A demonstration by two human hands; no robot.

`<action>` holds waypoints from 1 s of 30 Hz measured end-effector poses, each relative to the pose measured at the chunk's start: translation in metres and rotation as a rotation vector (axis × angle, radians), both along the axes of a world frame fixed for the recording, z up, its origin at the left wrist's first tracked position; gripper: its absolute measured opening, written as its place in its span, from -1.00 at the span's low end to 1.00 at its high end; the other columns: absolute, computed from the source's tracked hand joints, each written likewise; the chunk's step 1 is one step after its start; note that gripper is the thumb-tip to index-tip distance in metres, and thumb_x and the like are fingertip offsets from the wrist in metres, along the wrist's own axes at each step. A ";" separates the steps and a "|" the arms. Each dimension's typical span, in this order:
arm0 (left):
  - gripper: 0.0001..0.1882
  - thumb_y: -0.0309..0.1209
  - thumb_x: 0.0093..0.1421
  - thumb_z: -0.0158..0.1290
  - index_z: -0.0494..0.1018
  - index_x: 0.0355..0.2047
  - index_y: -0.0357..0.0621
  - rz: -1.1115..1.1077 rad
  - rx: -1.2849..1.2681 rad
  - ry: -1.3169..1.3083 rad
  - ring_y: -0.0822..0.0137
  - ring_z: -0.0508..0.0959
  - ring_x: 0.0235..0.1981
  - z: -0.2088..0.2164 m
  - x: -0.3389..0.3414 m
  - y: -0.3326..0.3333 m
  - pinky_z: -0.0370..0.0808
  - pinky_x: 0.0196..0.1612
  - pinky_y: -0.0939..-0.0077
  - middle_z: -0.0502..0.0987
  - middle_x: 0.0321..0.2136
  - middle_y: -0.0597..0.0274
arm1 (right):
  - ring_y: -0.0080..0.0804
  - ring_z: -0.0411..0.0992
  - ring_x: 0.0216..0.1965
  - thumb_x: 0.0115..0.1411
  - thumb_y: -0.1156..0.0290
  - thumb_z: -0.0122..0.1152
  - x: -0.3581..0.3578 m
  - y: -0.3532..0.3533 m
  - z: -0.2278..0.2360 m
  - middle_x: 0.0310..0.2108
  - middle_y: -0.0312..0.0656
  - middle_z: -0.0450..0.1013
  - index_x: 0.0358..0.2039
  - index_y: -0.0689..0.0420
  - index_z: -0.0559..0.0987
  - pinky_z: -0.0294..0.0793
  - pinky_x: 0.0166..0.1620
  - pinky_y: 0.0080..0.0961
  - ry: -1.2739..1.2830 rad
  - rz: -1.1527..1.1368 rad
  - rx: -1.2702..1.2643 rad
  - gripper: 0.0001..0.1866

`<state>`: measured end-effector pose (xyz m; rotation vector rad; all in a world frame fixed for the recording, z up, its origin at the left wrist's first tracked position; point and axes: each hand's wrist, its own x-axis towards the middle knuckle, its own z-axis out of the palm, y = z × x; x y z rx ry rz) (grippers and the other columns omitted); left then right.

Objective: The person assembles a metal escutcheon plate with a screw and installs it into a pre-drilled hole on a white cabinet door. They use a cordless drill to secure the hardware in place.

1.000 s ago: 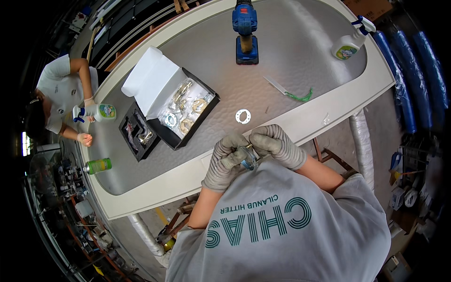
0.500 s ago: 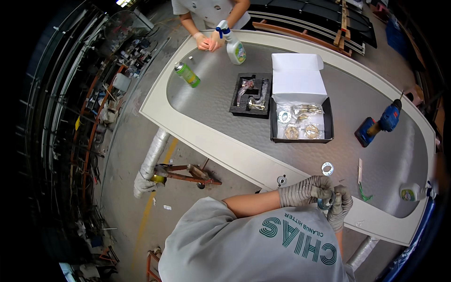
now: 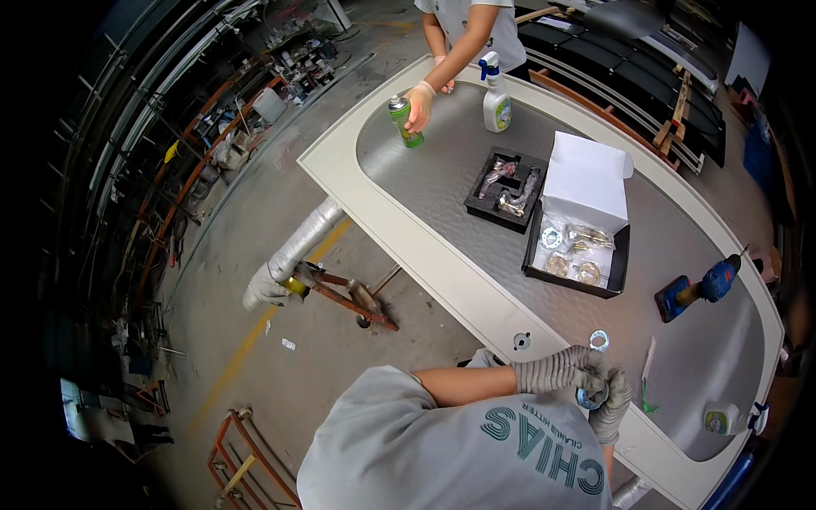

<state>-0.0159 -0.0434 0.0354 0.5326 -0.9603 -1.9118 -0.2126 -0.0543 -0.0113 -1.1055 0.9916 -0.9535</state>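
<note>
Both my gloved hands meet close to my chest, over the near edge of a white-framed door panel point(image 3: 442, 285). My left hand point(image 3: 552, 371) comes from the left, with its fingers pinched on a small round metal ring point(image 3: 585, 399). From the other side my right hand point(image 3: 612, 414) grips the same ring; the fingers partly cover it. Just beyond them a flat metal ring plate point(image 3: 599, 341) lies on the panel. A round fitting point(image 3: 522, 342) sits in the white frame left of my hands.
An open box of hardware point(image 3: 586, 174) and a dark foam tray point(image 3: 486, 208) rest mid-panel. A cordless drill point(image 3: 716, 282) and a spray bottle point(image 3: 722, 419) are right. Across, a co-worker's hand point(image 3: 419, 104) holds a green can point(image 3: 414, 138) near another spray bottle point(image 3: 496, 110).
The view has turned, so the panel sits differently in it. The co-worker's hand has reached out and taken hold of the green can. My hands stay together on the ring.
</note>
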 end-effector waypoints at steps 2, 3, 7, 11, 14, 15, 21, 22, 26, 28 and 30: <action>-0.81 -0.28 0.18 0.11 0.44 -0.39 -0.14 0.089 0.086 0.165 0.53 0.46 -0.36 -0.006 -0.001 0.008 0.39 -0.19 0.61 0.50 -0.47 0.37 | -0.64 0.19 -0.51 0.27 0.03 -0.04 0.031 0.006 0.027 -0.56 -0.38 0.29 -0.46 0.15 0.41 0.19 -0.43 -0.61 0.028 -0.122 -0.099 -0.59; -0.80 -0.27 0.18 0.11 0.43 -0.38 -0.14 0.165 0.081 0.191 0.54 0.45 -0.36 -0.004 -0.001 0.012 0.38 -0.20 0.62 0.49 -0.47 0.38 | -0.62 0.25 -0.42 0.25 0.00 0.01 0.024 0.000 0.023 -0.45 -0.34 0.37 -0.31 0.17 0.44 0.24 -0.33 -0.62 -0.051 0.057 -0.149 -0.58; -0.78 -0.25 0.20 0.11 0.42 -0.37 -0.13 0.460 0.012 0.089 0.53 0.48 -0.39 -0.007 0.002 0.021 0.46 -0.30 0.61 0.50 -0.48 0.36 | -0.61 0.28 -0.37 0.24 0.06 0.08 0.031 0.001 0.013 -0.39 -0.34 0.39 -0.29 0.14 0.45 0.28 -0.30 -0.61 -0.074 0.202 -0.205 -0.64; -0.75 -0.21 0.23 0.07 0.41 -0.36 -0.15 0.638 0.101 -0.088 0.51 0.54 -0.49 -0.006 0.009 0.048 0.52 -0.50 0.66 0.51 -0.47 0.33 | -0.60 0.34 -0.33 0.22 0.12 0.14 0.037 -0.013 -0.012 -0.35 -0.30 0.41 -0.28 0.14 0.44 0.33 -0.25 -0.67 -0.157 0.297 -0.110 -0.68; -0.65 -0.19 0.18 0.12 0.38 -0.18 -0.17 0.739 0.162 -0.099 0.48 0.55 -0.58 -0.038 0.003 0.068 0.54 -0.52 0.64 0.49 -0.46 0.31 | -0.51 0.30 -0.31 0.21 0.18 0.19 0.058 -0.011 0.047 -0.34 -0.25 0.40 -0.34 0.15 0.45 0.32 -0.25 -0.48 0.039 0.516 -0.060 -0.73; -0.71 -0.24 0.19 0.12 0.38 -0.22 -0.16 0.742 0.155 -0.040 0.61 0.43 -0.54 -0.019 0.003 0.081 0.38 -0.48 0.75 0.42 -0.53 0.42 | -0.56 0.20 -0.41 0.19 0.19 0.21 0.063 -0.015 0.042 -0.48 -0.35 0.29 -0.39 0.13 0.42 0.25 -0.31 -0.57 -0.090 0.636 -0.101 -0.72; -0.77 -0.41 0.07 0.19 0.40 -0.32 -0.20 0.953 0.080 -0.064 0.57 0.45 -0.50 -0.031 -0.007 0.123 0.42 -0.44 0.69 0.43 -0.54 0.38 | -0.50 0.24 -0.34 0.23 0.13 0.13 0.088 0.001 0.056 -0.40 -0.30 0.33 -0.34 0.18 0.44 0.29 -0.24 -0.52 0.048 0.940 -0.128 -0.67; -0.78 -0.42 0.05 0.20 0.41 -0.34 -0.21 0.994 0.062 -0.086 0.57 0.44 -0.49 -0.026 -0.006 0.127 0.42 -0.43 0.69 0.43 -0.55 0.38 | -0.48 0.25 -0.33 0.23 0.13 0.13 0.092 0.005 0.062 -0.38 -0.29 0.34 -0.32 0.19 0.45 0.30 -0.22 -0.51 0.031 0.964 -0.132 -0.67; -0.81 -0.42 0.07 0.17 0.41 -0.41 -0.26 1.110 0.076 -0.050 0.47 0.52 -0.58 -0.018 -0.008 0.136 0.53 -0.46 0.60 0.49 -0.59 0.25 | -0.46 0.28 -0.30 0.24 0.13 0.11 0.094 0.020 0.081 -0.33 -0.27 0.36 -0.24 0.21 0.45 0.32 -0.19 -0.50 -0.097 1.042 0.037 -0.64; -0.82 -0.40 0.05 0.19 0.44 -0.47 -0.24 1.121 0.059 -0.089 0.52 0.48 -0.59 -0.013 -0.011 0.141 0.49 -0.46 0.64 0.48 -0.61 0.31 | -0.50 0.27 -0.31 0.23 0.16 0.13 0.091 0.020 0.078 -0.31 -0.28 0.36 -0.19 0.20 0.44 0.30 -0.23 -0.54 -0.174 1.111 0.193 -0.66; -0.82 -0.40 0.04 0.20 0.45 -0.48 -0.23 1.088 0.030 -0.209 0.54 0.46 -0.59 -0.004 -0.008 0.147 0.46 -0.46 0.65 0.49 -0.61 0.34 | -0.52 0.26 -0.32 0.22 0.19 0.14 0.089 0.014 0.068 -0.31 -0.28 0.36 -0.18 0.19 0.44 0.29 -0.25 -0.56 -0.158 1.162 0.257 -0.67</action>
